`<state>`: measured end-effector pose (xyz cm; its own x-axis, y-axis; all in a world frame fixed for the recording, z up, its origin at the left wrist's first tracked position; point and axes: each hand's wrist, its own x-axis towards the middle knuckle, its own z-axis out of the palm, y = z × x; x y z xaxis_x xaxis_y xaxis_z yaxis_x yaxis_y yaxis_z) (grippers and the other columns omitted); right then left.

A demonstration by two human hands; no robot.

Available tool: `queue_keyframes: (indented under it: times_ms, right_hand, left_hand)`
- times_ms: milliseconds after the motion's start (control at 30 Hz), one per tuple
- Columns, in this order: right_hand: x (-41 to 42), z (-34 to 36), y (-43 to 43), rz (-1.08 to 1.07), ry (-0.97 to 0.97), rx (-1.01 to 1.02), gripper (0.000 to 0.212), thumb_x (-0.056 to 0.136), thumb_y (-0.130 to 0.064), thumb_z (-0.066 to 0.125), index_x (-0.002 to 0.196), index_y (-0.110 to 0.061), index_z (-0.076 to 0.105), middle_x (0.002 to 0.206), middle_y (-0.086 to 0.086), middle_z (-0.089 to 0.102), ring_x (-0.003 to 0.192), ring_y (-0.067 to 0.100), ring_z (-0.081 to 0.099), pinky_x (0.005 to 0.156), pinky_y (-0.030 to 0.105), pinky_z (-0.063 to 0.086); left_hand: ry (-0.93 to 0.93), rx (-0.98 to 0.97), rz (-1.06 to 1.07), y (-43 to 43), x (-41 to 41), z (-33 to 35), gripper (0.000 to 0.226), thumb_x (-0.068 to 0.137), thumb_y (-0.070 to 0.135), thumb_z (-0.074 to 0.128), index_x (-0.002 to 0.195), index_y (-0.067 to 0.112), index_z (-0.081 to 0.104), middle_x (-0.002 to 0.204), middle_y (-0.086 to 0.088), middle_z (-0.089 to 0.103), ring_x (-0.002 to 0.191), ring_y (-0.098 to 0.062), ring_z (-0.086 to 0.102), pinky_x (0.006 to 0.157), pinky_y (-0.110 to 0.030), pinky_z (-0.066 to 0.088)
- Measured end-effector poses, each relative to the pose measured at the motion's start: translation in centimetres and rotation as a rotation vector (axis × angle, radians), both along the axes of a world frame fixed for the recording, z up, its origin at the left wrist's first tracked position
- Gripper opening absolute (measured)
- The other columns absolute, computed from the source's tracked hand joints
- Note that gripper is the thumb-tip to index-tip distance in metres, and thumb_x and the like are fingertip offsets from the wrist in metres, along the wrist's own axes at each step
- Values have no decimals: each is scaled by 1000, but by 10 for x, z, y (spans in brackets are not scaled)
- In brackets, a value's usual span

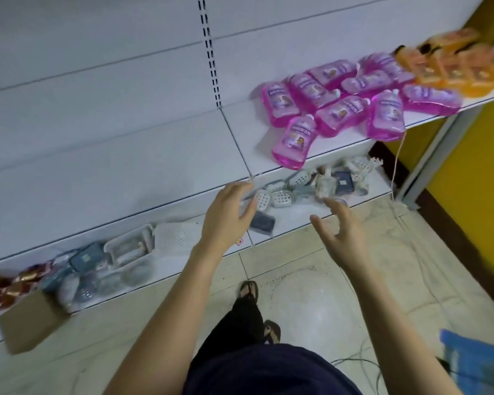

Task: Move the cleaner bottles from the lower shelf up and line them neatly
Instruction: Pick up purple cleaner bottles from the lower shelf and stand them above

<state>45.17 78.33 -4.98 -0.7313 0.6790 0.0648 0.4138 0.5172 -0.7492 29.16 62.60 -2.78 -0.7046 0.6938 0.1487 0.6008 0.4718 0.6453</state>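
Several pink cleaner bottles (340, 104) lie flat in a loose heap on the white middle shelf (334, 149) at the right; the nearest pink bottle (295, 141) juts over the shelf's front edge. Behind them lie several orange bottles (454, 64). My left hand (228, 212) hovers with relaxed fingers just below and left of the nearest bottle, holding nothing. My right hand (340, 226) is spread, palm toward the left hand, also holding nothing. Both hands hang in front of the bottom shelf (291, 223).
The bottom shelf carries soap dishes (280, 198), dark small boxes (261, 222), white trays (131, 248) and wrapped packs at the left. A cardboard box (32, 320) leans at its left end. Cables run over the tiled floor (340, 295); a blue object (476, 366) lies at the lower right.
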Motion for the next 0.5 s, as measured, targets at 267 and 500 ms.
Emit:
queue_keyframes:
  times_ms: [267,500]
  right_hand:
    - [-6,-39,72,-197,-161,-104,46,88,-29,60,129,-10,49,130,10,53,119,27,49,93,34,39]
    - [-54,-32,149,-261,-122,-82,50,89,-33,58,133,-13,44,133,7,51,119,23,48,88,30,39]
  left_hand:
    - [-131,-70,145,70,-42,-34,33,90,16,57,122,9,57,122,-9,56,111,-23,54,85,-24,39]
    - [-139,-120,138,167,-86,-33,43,93,27,52,132,8,47,128,-14,51,117,-27,49,90,-34,42]
